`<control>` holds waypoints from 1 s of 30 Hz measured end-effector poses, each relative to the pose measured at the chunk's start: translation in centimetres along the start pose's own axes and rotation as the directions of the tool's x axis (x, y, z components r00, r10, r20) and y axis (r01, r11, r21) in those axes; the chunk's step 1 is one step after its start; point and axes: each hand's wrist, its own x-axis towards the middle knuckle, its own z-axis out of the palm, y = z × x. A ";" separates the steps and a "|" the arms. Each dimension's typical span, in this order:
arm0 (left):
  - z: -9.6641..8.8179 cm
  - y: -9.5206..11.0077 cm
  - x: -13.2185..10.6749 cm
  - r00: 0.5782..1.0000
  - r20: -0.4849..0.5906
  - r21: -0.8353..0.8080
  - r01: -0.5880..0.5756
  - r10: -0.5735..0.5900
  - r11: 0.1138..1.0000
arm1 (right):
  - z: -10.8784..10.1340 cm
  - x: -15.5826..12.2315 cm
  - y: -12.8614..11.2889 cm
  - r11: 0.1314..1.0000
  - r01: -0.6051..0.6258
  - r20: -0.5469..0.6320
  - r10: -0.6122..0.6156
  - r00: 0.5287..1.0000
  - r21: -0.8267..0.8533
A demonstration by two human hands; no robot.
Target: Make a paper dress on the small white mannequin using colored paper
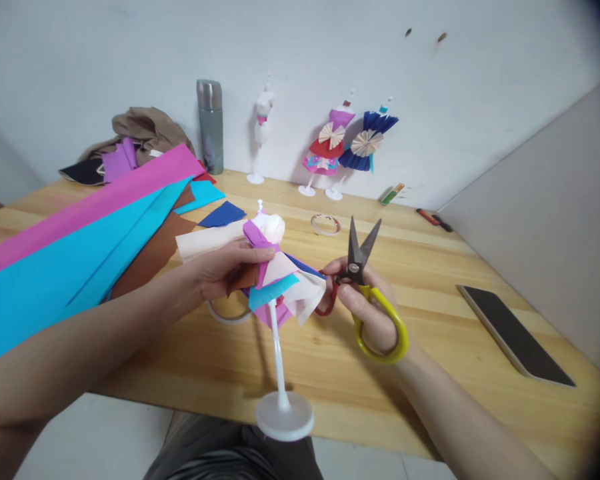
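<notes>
My left hand (230, 267) is closed round the waist of a small white dress-form mannequin (279, 360), tilted with its round base over the table's front edge. The form wears a paper dress (280, 273) of purple, white, light blue and dark blue pieces. In my right hand (375, 313) is a pair of scissors (365, 257) with yellow and red handles. Its blades point up and stand apart, with nothing between them. The fingertips of that hand are at the dress's right edge; whether they pinch the paper I cannot tell.
Long sheets of coloured paper (95, 240) lie at the left. Along the wall stand a grey flask (211, 127), a bare mannequin (263, 133) and two dressed mannequins (330, 143). A tape roll (325, 225) lies behind my hands. A phone (515, 333) rests at the right.
</notes>
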 end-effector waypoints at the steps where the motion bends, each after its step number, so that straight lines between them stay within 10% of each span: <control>1: 0.0 0.1 -0.1 1.000 0.000 -0.004 0.000 0.000 1.000 | 0.0 0.0 -0.1 0.999 0.008 0.014 -0.008 1.000 0.031; 13: 0.9 3.0 -2.2 0.888 -0.227 0.035 -0.403 0.400 0.915 | -0.7 -0.1 0.3 0.999 0.027 0.020 -0.026 0.999 -0.028; 30: 0.1 1.3 -0.8 0.995 -0.094 0.023 0.021 -0.019 1.000 | -1.6 -0.5 0.4 0.883 0.147 -0.045 -0.186 0.982 -0.446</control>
